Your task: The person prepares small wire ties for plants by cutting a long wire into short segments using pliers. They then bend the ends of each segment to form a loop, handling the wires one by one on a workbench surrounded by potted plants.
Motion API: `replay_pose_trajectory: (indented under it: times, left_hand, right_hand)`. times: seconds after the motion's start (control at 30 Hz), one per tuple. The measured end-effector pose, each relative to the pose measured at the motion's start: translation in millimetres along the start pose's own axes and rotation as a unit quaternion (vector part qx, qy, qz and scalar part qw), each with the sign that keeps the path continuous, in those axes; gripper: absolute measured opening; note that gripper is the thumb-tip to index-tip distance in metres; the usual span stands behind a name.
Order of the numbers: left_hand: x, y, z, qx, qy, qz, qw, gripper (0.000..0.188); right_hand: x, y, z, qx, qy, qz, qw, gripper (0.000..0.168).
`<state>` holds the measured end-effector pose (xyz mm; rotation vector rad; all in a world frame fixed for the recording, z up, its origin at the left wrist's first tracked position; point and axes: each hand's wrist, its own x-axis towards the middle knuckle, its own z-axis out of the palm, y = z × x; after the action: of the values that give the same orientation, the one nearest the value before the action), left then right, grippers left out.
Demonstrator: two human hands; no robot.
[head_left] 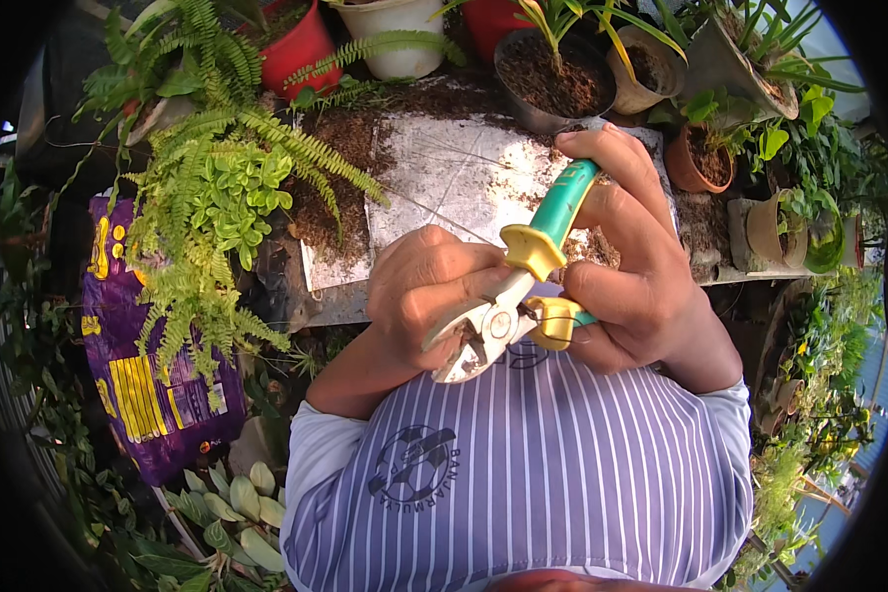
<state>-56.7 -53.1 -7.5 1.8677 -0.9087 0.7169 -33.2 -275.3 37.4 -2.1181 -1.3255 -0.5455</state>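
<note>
My right hand (633, 274) holds a pair of pliers (499, 323) by its green and yellow grips, which are spread apart. The metal jaws point down and left, toward my chest, and stand a little apart. Just left of the pliers, my left hand (433, 288) is curled with thumb and forefinger pinched together behind the tool. A thin wire (444, 216) runs from these fingertips up and left over the board. Close to the pivot, a short dark wire (530, 314) shows beside the lower yellow grip. The pliers hide part of my left fingers.
A soil-strewn white board (422, 159) lies beyond my hands. Behind it stand a black pot (555, 81), a white pot (396, 37) and a red pot (296, 55). Ferns (185, 177) overhang a purple bag (137, 355) at left. A terracotta pot (699, 159) sits at right.
</note>
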Motion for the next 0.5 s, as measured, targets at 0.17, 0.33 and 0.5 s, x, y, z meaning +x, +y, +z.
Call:
replay_pose_trajectory:
  times: [0.17, 0.33, 0.5]
  left_hand:
    - [-1.6, -0.5, 3.9, -0.064, 0.015, -0.009, 0.998, 0.033]
    - [3.7, 1.2, -0.8, -0.075, -0.012, -0.018, 0.997, 0.03]
    - [-1.5, 2.0, 7.2, -0.087, 0.054, 0.008, 0.995, 0.027]
  right_hand:
    - [-1.8, 4.1, 4.8, 0.019, 0.031, -0.017, 0.999, 0.035]
    - [1.8, 5.1, 0.8, -0.006, 0.032, -0.032, 0.999, 0.037]
    - [1.7, 3.8, 0.7, -0.049, 0.047, -0.055, 0.996, 0.039]
